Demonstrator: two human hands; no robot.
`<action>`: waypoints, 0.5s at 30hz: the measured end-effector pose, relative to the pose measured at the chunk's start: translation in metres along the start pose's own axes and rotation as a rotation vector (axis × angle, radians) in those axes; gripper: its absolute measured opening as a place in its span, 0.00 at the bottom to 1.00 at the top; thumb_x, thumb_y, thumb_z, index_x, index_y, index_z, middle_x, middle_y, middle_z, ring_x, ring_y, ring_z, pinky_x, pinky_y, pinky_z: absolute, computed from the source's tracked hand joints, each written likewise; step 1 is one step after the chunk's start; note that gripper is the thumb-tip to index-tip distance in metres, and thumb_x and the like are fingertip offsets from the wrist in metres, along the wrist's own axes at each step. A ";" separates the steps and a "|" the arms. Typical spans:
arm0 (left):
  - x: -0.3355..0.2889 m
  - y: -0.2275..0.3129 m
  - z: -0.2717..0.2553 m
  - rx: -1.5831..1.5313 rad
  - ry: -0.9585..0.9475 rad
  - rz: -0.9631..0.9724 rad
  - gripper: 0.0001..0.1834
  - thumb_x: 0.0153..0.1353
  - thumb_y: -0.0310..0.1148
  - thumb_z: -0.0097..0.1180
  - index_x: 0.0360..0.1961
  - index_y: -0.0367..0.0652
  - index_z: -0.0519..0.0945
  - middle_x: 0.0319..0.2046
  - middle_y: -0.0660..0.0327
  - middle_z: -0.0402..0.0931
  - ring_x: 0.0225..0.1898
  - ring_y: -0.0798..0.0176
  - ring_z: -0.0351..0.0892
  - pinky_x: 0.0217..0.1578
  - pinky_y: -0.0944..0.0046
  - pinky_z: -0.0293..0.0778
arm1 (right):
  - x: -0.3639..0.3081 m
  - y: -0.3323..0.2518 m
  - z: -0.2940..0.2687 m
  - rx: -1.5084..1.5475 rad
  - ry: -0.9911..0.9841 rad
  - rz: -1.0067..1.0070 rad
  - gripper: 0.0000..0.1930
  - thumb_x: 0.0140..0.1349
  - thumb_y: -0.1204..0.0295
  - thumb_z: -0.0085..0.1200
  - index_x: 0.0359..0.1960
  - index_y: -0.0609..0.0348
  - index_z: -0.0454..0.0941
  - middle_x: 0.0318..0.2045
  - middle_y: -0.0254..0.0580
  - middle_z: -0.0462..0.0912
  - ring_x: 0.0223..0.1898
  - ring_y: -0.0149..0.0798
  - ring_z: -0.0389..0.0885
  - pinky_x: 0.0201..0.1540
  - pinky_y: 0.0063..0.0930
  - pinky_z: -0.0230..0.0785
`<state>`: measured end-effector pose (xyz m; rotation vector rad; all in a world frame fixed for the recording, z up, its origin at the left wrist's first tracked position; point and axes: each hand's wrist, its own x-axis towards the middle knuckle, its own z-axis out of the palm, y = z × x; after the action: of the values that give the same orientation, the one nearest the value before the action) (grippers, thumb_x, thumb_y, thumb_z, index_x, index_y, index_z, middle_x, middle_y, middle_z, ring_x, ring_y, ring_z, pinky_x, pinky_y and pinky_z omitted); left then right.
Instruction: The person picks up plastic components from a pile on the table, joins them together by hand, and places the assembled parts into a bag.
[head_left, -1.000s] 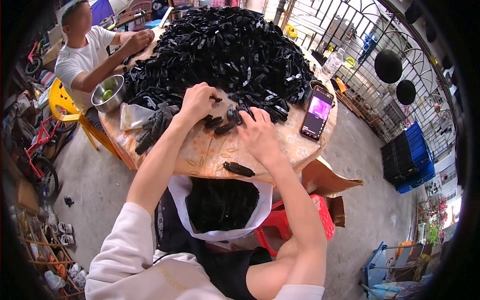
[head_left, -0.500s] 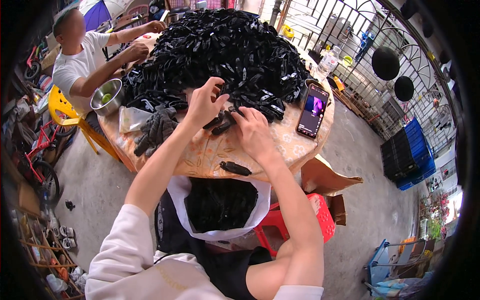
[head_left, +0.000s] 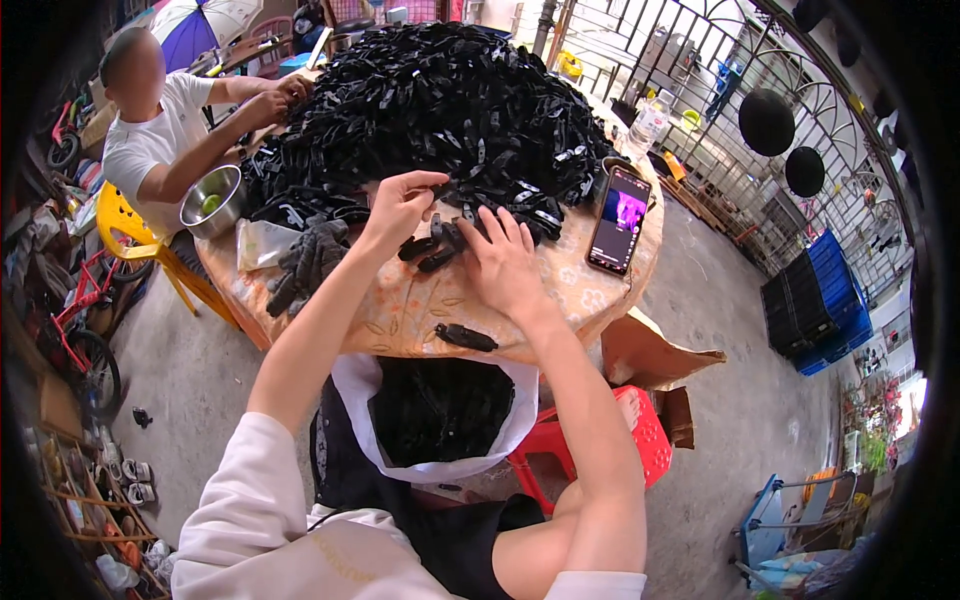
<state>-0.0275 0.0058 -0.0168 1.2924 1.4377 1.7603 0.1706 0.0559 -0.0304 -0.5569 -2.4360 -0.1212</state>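
Observation:
A big heap of small, long black plastic pieces (head_left: 450, 105) covers most of the cloth-covered table (head_left: 390, 310). At its near edge my left hand (head_left: 402, 215) is closed, index finger and thumb bent toward each other. Whatever it pinches blends into the black heap behind. My right hand (head_left: 508, 265) lies palm down beside it with fingers apart, the fingertips touching loose black pieces. A few black pieces (head_left: 435, 260) lie side by side between my hands. Closer to me, one bundled black piece (head_left: 466, 337) rests by the table edge.
Below the edge stands a white sack (head_left: 355, 400) of black pieces, beside a red stool (head_left: 650, 440). A phone (head_left: 619, 222) leans at the right, grey gloves (head_left: 312, 265) and a metal bowl (head_left: 213, 200) sit left. A co-worker (head_left: 160, 130) handles pieces at the far left.
My left fingers have drawn closer together, and the hand has shifted slightly left. My right fingers have spread over the pieces. The co-worker's hands have come together near the heap.

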 end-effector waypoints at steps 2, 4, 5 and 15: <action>-0.001 0.002 0.006 0.026 0.020 0.066 0.13 0.61 0.21 0.54 0.47 0.32 0.80 0.33 0.61 0.82 0.26 0.74 0.75 0.29 0.75 0.71 | 0.003 0.007 0.005 0.065 -0.027 0.013 0.20 0.58 0.69 0.53 0.55 0.53 0.74 0.56 0.47 0.73 0.61 0.48 0.66 0.64 0.48 0.57; -0.001 0.004 0.009 -0.003 0.057 0.050 0.12 0.60 0.21 0.55 0.45 0.32 0.81 0.37 0.59 0.82 0.32 0.73 0.79 0.35 0.74 0.75 | 0.005 0.013 0.010 0.084 -0.041 0.001 0.18 0.59 0.69 0.53 0.52 0.54 0.75 0.55 0.45 0.73 0.59 0.47 0.67 0.63 0.47 0.58; -0.002 0.006 0.008 -0.004 0.056 0.050 0.12 0.60 0.21 0.55 0.45 0.32 0.81 0.37 0.59 0.82 0.32 0.73 0.79 0.35 0.74 0.75 | 0.005 0.015 0.012 0.101 -0.055 -0.011 0.15 0.59 0.69 0.52 0.49 0.55 0.77 0.54 0.44 0.74 0.58 0.46 0.69 0.61 0.45 0.59; -0.001 0.006 0.008 -0.174 0.022 -0.023 0.08 0.61 0.16 0.51 0.38 0.29 0.82 0.38 0.57 0.81 0.38 0.69 0.80 0.45 0.69 0.80 | 0.005 0.009 0.005 -0.064 0.108 0.083 0.14 0.51 0.68 0.64 0.39 0.57 0.79 0.44 0.37 0.78 0.50 0.41 0.73 0.53 0.36 0.65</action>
<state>-0.0189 0.0070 -0.0119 1.1651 1.2746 1.8452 0.1681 0.0667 -0.0321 -0.6621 -2.3073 -0.1897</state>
